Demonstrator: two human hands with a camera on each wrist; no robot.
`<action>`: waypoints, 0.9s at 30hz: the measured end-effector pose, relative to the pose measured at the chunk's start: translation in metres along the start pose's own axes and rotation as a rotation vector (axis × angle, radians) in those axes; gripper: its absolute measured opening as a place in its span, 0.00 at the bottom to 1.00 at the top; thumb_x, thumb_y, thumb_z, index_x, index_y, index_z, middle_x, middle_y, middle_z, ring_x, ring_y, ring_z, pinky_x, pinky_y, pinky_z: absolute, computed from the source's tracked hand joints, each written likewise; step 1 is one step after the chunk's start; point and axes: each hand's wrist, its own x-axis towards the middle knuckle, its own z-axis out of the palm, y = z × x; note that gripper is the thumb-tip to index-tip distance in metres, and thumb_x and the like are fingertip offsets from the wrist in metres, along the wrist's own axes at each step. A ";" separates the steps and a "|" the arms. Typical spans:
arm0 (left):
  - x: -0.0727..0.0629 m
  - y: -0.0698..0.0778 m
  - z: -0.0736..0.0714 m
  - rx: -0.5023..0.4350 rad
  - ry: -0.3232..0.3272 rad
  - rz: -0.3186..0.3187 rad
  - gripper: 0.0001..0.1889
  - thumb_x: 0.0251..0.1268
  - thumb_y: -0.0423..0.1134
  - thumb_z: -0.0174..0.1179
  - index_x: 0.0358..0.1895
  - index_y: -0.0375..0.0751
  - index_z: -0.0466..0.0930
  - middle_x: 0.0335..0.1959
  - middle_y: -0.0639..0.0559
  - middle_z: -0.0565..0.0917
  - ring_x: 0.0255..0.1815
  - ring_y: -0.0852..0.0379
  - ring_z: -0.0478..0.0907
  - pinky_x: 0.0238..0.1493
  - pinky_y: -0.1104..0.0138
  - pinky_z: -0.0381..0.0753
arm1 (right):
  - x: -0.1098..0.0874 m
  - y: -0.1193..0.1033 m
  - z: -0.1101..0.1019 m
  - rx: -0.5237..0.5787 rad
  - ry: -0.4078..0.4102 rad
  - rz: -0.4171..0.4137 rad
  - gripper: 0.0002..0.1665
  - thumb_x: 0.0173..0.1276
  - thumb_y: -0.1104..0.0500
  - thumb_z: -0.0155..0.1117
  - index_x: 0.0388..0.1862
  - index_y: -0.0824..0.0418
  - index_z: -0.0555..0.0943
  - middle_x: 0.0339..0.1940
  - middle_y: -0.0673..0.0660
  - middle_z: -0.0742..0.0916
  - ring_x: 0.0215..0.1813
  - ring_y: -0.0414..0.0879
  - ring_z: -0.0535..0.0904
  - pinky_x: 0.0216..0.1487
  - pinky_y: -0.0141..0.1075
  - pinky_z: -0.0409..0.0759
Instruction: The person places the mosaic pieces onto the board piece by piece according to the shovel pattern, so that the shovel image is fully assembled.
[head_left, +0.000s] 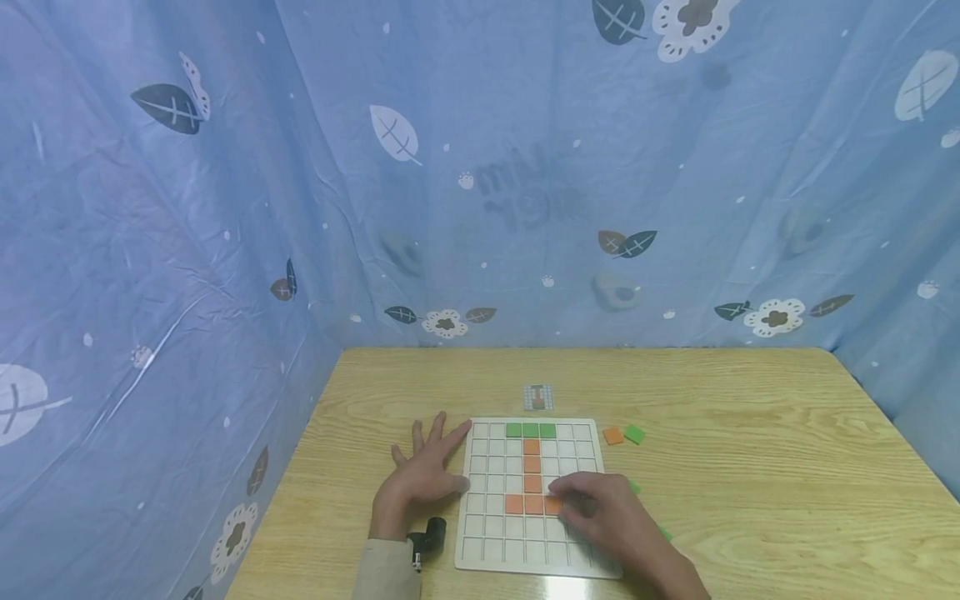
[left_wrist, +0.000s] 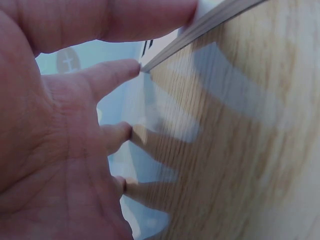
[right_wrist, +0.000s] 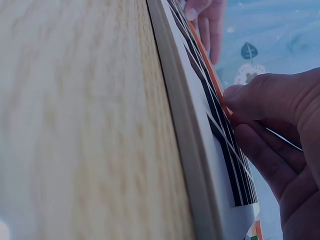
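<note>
Pale yellow wood-grain surface (head_left: 757,458), bearing all items below. Left: the left hand (head_left: 420,479), fingers spread wide, with hold of nothing; its thumb and index finger touched the left edge of a square white gridded board (head_left: 482,525). On the board: a far row of three square green tiles (head_left: 531,430); a column of three square orange tiles (head_left: 532,464) below the middle green one; at its foot, a near row of three square orange tiles (head_left: 533,504). Beyond the board: a small printed card (head_left: 538,397), its detail too small to read. Next: the right hand (head_left: 603,508), thumb and finger drawn together, pinching the near row's rightmost orange tile (head_left: 552,505). Right of the board: a loose orange tile (head_left: 613,436), a loose green tile (head_left: 634,434) just beside it, and two green pieces (head_left: 666,534) showing only in part. Step in hand, by judgement: setting the rightmost tile in its cell, the left hand steadying the board. The next move probably called for squaring that tile within the grid lines, then letting go without nudging its neighbour.
</note>
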 end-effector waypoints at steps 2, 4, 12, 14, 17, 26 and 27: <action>0.000 0.000 0.000 0.001 0.000 0.001 0.52 0.51 0.40 0.71 0.87 0.56 0.65 0.92 0.34 0.46 0.89 0.19 0.26 0.71 0.13 0.20 | 0.000 0.000 0.000 0.000 0.003 -0.002 0.19 0.58 0.69 0.82 0.46 0.51 0.94 0.46 0.42 0.96 0.53 0.39 0.92 0.55 0.39 0.91; 0.000 0.000 0.000 0.003 0.000 0.002 0.52 0.51 0.40 0.71 0.87 0.56 0.65 0.92 0.34 0.46 0.89 0.19 0.27 0.71 0.13 0.20 | 0.000 0.001 0.001 0.001 0.001 0.001 0.19 0.58 0.69 0.82 0.46 0.51 0.94 0.46 0.42 0.95 0.53 0.39 0.92 0.56 0.40 0.91; 0.000 0.001 0.000 0.005 -0.002 0.000 0.53 0.51 0.40 0.71 0.87 0.56 0.65 0.92 0.34 0.46 0.89 0.20 0.27 0.71 0.13 0.20 | 0.000 0.001 0.001 0.018 0.002 0.005 0.19 0.59 0.68 0.82 0.47 0.50 0.94 0.47 0.42 0.95 0.53 0.40 0.92 0.56 0.39 0.91; 0.000 0.001 0.000 0.006 0.000 -0.002 0.53 0.50 0.40 0.71 0.87 0.56 0.65 0.92 0.35 0.46 0.90 0.20 0.27 0.72 0.13 0.20 | 0.000 0.000 0.002 0.026 0.006 0.004 0.19 0.59 0.69 0.82 0.47 0.50 0.94 0.47 0.42 0.95 0.53 0.40 0.92 0.56 0.38 0.91; 0.000 0.001 0.000 0.011 0.001 -0.002 0.53 0.50 0.40 0.71 0.87 0.56 0.65 0.92 0.35 0.46 0.90 0.20 0.27 0.72 0.13 0.21 | 0.000 -0.001 0.000 0.050 -0.001 0.027 0.19 0.59 0.69 0.81 0.47 0.51 0.94 0.47 0.42 0.95 0.52 0.38 0.91 0.55 0.37 0.91; 0.001 -0.001 0.001 0.009 0.000 0.004 0.53 0.49 0.40 0.71 0.87 0.56 0.65 0.92 0.35 0.46 0.89 0.20 0.26 0.71 0.13 0.20 | 0.009 -0.001 -0.028 0.060 -0.015 0.214 0.16 0.65 0.63 0.82 0.50 0.50 0.94 0.49 0.40 0.95 0.52 0.36 0.90 0.58 0.39 0.90; 0.001 -0.002 0.001 0.008 0.000 0.004 0.53 0.50 0.40 0.71 0.87 0.57 0.65 0.92 0.35 0.46 0.89 0.20 0.26 0.71 0.13 0.20 | 0.010 0.000 -0.032 0.057 -0.006 0.221 0.16 0.65 0.63 0.82 0.51 0.51 0.94 0.49 0.41 0.95 0.52 0.36 0.90 0.58 0.40 0.90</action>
